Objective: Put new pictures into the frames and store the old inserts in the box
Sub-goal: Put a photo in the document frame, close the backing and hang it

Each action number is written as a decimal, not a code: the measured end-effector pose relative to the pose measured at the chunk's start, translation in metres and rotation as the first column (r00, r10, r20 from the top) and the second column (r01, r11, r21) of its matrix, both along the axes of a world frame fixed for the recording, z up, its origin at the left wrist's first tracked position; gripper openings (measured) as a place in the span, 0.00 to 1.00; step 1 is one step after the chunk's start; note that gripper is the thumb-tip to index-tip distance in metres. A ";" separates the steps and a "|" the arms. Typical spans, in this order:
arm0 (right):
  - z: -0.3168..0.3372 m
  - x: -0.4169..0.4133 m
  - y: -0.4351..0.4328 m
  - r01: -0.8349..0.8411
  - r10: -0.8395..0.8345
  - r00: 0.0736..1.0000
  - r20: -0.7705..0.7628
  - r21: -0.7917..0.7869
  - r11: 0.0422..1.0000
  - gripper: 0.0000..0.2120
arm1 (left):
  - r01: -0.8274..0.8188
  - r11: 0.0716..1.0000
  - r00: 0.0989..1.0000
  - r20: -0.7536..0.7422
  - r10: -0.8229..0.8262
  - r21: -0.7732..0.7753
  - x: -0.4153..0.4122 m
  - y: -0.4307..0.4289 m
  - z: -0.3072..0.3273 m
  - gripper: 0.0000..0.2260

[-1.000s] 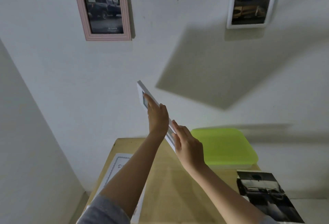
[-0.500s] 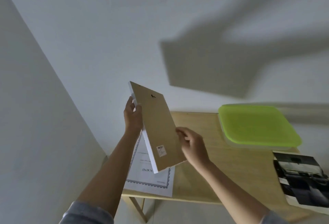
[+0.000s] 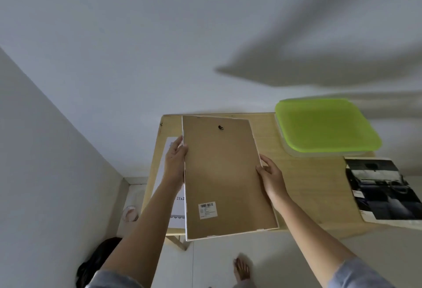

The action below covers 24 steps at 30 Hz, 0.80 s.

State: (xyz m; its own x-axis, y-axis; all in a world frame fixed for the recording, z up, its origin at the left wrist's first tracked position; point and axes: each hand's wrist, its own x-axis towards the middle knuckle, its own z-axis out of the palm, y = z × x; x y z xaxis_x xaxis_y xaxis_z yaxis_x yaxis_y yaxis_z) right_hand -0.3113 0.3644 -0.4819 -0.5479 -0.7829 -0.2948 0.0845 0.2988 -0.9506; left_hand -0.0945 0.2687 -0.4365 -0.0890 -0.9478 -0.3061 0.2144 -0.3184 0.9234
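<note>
The frame shows only its back, hiding its picture. It covers most of the paper insert at the desk's left edge; label text unreadable.

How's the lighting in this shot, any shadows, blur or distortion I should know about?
Head view: dim, flat light; broad soft shadows cross the wall at upper right; wide-angle bending curves the table edges; the frame back stays fairly sharp, though its label is unreadable; no glare.
</note>
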 end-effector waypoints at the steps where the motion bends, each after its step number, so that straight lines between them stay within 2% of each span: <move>1: -0.004 -0.005 0.003 0.017 -0.016 1.000 -0.015 0.006 1.000 0.17 | 0.023 1.000 0.998 0.062 -0.023 0.000 -0.006 0.001 -0.009 0.17; 6: -0.025 -0.031 0.022 0.065 -0.058 0.991 -0.121 0.054 0.996 0.18 | 0.161 0.986 0.904 0.393 -0.166 0.046 -0.034 0.012 -0.056 0.21; 12: -0.045 -0.055 0.032 0.152 -0.128 0.972 -0.197 0.114 0.982 0.17 | 0.327 0.945 0.780 0.556 -0.289 0.033 -0.058 0.024 -0.094 0.24; 16: -0.055 -0.062 0.029 0.197 -0.165 0.959 -0.232 0.122 0.973 0.17 | 0.390 0.921 0.717 0.634 -0.289 -0.021 -0.063 0.027 -0.100 0.24; 19: -0.059 -0.062 0.024 0.197 -0.163 0.954 -0.250 0.118 0.973 0.17 | 0.494 0.865 0.616 0.737 -0.278 -0.087 -0.059 0.025 -0.107 0.25; 24: -0.065 -0.062 0.014 0.188 -0.149 0.949 -0.277 0.123 0.974 0.17 | 0.560 0.823 0.426 0.885 -0.188 -0.095 -0.052 0.021 -0.118 0.27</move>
